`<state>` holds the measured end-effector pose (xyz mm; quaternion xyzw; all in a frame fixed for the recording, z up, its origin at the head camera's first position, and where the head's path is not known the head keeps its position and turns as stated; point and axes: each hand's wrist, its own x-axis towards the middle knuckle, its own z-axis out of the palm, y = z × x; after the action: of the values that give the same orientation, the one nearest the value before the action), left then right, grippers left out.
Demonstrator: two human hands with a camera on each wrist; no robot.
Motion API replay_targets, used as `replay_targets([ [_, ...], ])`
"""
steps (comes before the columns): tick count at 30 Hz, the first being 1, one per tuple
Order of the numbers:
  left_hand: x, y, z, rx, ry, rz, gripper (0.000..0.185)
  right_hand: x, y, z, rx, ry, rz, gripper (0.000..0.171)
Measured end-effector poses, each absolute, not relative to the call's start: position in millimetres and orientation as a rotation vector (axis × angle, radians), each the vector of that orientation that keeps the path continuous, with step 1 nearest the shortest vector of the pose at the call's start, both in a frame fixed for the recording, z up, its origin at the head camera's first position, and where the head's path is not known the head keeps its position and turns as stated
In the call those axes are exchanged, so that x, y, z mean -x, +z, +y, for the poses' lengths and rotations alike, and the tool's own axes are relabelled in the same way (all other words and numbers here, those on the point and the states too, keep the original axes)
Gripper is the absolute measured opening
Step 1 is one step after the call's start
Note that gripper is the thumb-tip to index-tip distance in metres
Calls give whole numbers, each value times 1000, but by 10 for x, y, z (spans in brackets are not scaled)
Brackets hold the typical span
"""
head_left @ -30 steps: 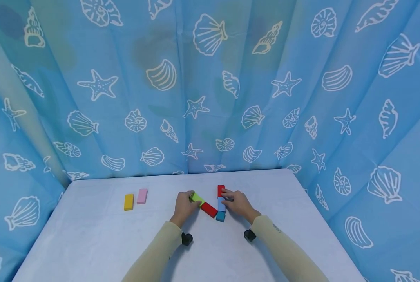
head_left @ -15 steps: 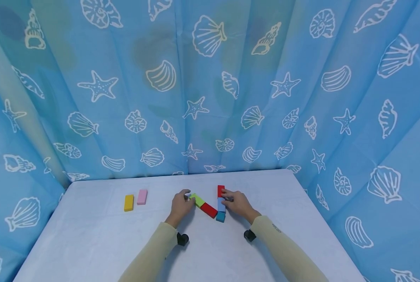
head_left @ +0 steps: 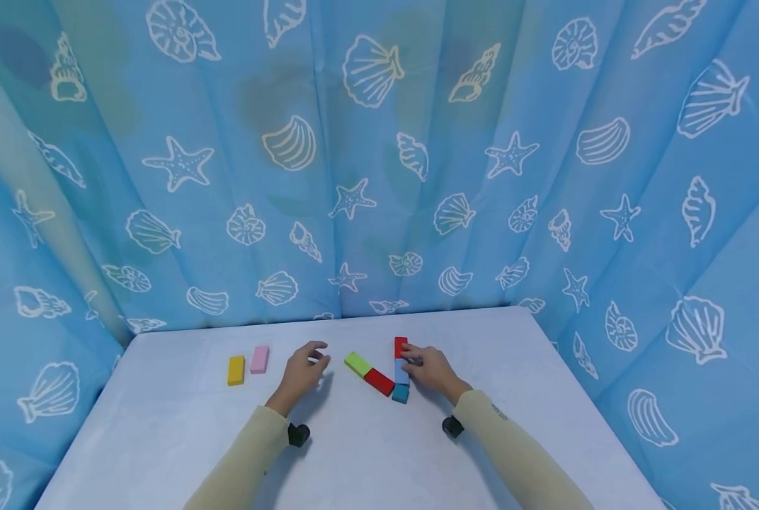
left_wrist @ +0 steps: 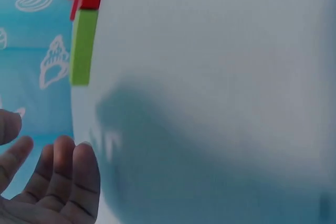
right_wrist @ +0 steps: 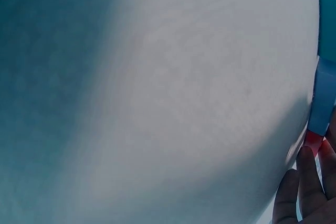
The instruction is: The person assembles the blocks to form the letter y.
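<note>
The left hand [head_left: 303,371] has been withdrawn from the green block [head_left: 357,363] since the earlier frames and is now held empty above the tabletop [head_left: 379,453], fingers loosely spread, between that block and the pink block [head_left: 260,359]. The green block is left lying end to end with a red block [head_left: 379,381] (a slanted line). The right hand [head_left: 429,368] is kept on the upright row by the far edge: its fingertips rest on the far red block [head_left: 400,346] and light-blue block [head_left: 401,372], above a teal block [head_left: 401,394]. A yellow block [head_left: 236,370] lies beside the pink one.
</note>
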<state>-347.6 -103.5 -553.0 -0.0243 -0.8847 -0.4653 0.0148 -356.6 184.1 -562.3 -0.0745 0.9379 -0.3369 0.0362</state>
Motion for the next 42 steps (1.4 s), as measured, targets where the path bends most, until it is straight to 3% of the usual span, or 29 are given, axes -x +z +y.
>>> replay_targets([
  [22, 3357, -5345, -1603, 229, -1247, -2833, 39, 3603, -5654, 1880, 196, -1041, 2896, 41],
  [42, 3311, -5450, -2058, 50, -1195, -2732, 52, 3603, -5661, 1827, 159, -1033, 2872, 41],
])
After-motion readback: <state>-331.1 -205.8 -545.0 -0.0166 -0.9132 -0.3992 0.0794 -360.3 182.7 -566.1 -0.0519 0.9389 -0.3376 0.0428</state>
